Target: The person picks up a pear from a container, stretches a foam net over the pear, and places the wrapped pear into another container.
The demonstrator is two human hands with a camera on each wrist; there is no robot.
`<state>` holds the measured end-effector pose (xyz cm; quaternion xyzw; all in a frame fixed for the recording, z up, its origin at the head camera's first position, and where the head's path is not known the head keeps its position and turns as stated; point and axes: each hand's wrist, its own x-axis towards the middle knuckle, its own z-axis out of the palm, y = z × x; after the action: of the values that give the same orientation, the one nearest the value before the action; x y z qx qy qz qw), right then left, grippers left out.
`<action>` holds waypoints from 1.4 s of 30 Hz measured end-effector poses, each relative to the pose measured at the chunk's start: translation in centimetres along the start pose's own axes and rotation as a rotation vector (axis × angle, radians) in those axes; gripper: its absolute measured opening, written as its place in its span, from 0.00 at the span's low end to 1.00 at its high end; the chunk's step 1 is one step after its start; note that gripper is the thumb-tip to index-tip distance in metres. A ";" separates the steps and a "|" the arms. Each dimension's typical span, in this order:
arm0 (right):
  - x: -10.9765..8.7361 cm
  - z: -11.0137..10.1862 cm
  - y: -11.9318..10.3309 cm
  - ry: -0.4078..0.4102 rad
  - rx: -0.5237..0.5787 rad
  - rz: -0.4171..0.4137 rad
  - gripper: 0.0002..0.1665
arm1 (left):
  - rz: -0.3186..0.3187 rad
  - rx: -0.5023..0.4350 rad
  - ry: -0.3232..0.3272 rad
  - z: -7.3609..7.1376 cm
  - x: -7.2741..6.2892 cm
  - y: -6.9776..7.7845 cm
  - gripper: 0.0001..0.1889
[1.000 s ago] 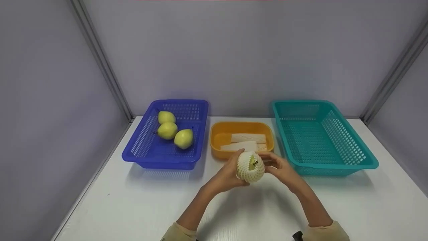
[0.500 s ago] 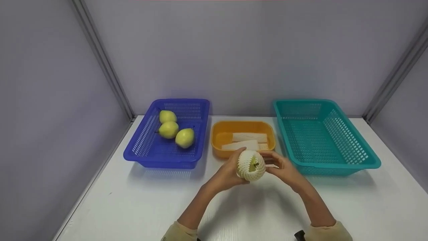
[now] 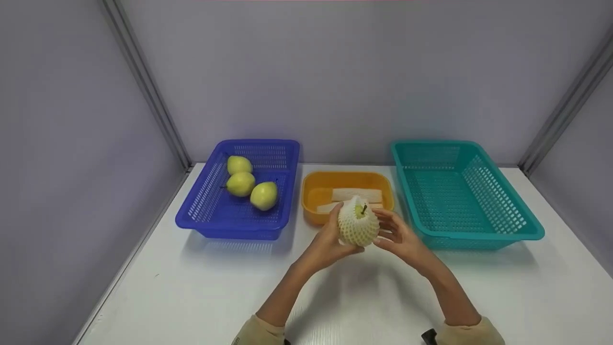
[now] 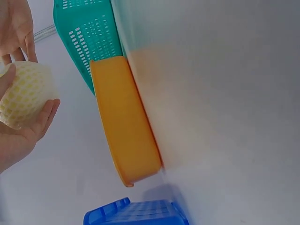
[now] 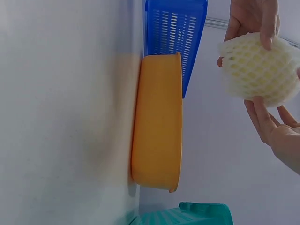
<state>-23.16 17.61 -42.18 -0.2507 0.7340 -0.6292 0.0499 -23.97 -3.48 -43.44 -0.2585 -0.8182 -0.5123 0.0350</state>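
Observation:
A yellow-green pear (image 3: pixel 358 229) in a white foam net is held above the white table, stem upward and tilted slightly right. My left hand (image 3: pixel 329 243) grips it from the left; in the right wrist view the left thumb lies across the net (image 5: pixel 258 70). At the pear's right side is my right hand (image 3: pixel 401 242), its fingers loosely extended and fingertips at the net. The left wrist view shows the right fingers (image 4: pixel 29 47) fairly straight against the wrapped pear (image 4: pixel 29 93). Behind the hands, an orange bin (image 3: pixel 316 179) holds several flat white foam nets (image 3: pixel 357 194).
On the left stands a blue basket (image 3: pixel 225 218) with three bare pears (image 3: pixel 264 196) inside. A teal basket (image 3: pixel 483 235) stands at the right, with no fruit visible in it. Grey panels (image 3: pixel 345 86) enclose the table (image 3: pixel 191 297) at the back and sides.
The wrapped pear has been raised slightly and tipped so its stem points more upward. Both hands moved with it, and the right fingers are spread a little more.

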 end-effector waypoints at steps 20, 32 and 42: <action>-0.1 2.4 -1.1 0.238 -0.070 0.063 0.25 | 0.132 0.282 0.098 1.5 0.1 0.1 0.52; -0.3 2.3 -0.7 0.246 -0.025 -0.043 0.09 | 0.117 0.189 0.086 1.2 0.0 0.1 0.52; -0.4 2.0 -0.4 0.123 -0.148 -0.077 0.37 | 0.021 -0.043 0.069 1.1 -0.2 0.2 0.54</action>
<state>-21.95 15.96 -42.27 -0.2428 0.7700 -0.5888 -0.0380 -23.50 -2.56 -43.84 -0.2500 -0.8025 -0.5380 0.0633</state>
